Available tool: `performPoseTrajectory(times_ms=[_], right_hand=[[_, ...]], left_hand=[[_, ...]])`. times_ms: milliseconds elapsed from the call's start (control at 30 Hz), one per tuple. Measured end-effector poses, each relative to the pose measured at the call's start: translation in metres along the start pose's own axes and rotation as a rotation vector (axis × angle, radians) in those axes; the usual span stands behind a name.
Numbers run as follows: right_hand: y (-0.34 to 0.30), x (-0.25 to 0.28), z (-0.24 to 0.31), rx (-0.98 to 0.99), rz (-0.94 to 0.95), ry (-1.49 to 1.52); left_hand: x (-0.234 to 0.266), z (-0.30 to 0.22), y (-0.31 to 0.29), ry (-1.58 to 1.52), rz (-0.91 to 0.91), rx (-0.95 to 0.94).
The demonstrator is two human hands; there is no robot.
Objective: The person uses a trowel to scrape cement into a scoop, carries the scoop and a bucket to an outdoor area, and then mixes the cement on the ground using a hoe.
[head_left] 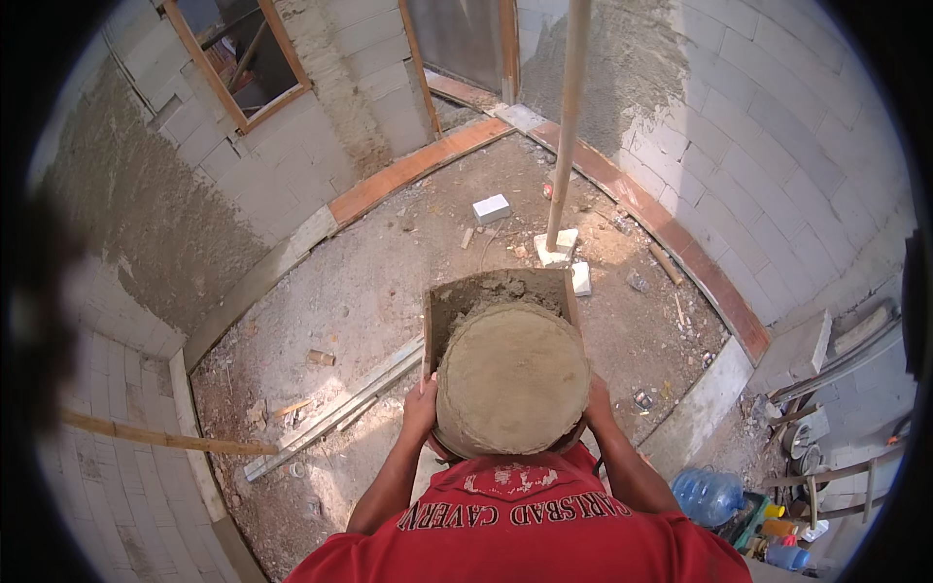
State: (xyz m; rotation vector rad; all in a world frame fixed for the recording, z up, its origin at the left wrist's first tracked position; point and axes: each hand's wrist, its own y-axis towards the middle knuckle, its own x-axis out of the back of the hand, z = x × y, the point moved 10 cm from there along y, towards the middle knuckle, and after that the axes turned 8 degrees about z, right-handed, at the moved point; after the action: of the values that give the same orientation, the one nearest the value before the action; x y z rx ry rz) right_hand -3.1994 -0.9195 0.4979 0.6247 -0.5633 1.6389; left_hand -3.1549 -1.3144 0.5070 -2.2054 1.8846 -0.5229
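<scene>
A round mass of wet grey mortar [513, 379], smooth and flat on top, sits in front of my red shirt. It looks like a full bucket, though its sides are mostly hidden. Behind and around it stands an open mortar box [573, 298], its inner walls smeared with mortar. My left hand [420, 406] is closed on the box's left side, thumb along the edge. On the opposite side my right hand [598, 403] is closed in the same way, its fingers partly hidden by the round mass. Both forearms reach forward on either side of it.
A wooden pole [567, 136] stands upright on a white block [556, 247] ahead. Metal bars [335, 413] lie on the dirt floor at left. Partly plastered block walls [777, 146] surround me. A water jug [709, 496] and assorted containers sit at lower right.
</scene>
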Motion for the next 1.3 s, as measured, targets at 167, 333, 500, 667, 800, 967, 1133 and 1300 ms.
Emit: performPoseTrajectory(times_ms=[167, 333, 500, 667, 800, 967, 1133, 1300], right_hand=[[0.192, 0.021, 0.007, -0.203, 0.092, 0.097], [0.361, 0.055, 0.027, -0.169, 0.120, 0.234], [0.517, 0.048, -0.002, -0.024, 0.024, 0.194], [0.675, 0.025, -0.036, -0.058, 0.051, 0.172], [0.796, 0.025, -0.027, 0.017, -0.004, 0.194], [0.914, 0.035, -0.060, -0.135, -0.069, 0.471], [1.027, 0.061, -0.032, -0.148, -0.197, 0.645], [1.150, 0.073, -0.062, -0.129, -0.136, 0.620]], left_hand=[[-0.017, -0.087, 0.139, 0.091, -0.052, -0.030], [-0.013, -0.177, 0.272, 0.083, -0.048, -0.020], [-0.018, -0.224, 0.419, 0.025, -0.091, -0.079], [-0.009, -0.239, 0.593, 0.102, -0.128, 0.021], [-0.013, -0.290, 0.741, 0.055, -0.070, 0.000], [-0.031, -0.411, 0.878, 0.189, 0.119, 0.047], [-0.040, -0.464, 1.009, 0.230, 0.175, -0.080], [-0.071, -0.513, 1.123, 0.286, 0.199, -0.071]])
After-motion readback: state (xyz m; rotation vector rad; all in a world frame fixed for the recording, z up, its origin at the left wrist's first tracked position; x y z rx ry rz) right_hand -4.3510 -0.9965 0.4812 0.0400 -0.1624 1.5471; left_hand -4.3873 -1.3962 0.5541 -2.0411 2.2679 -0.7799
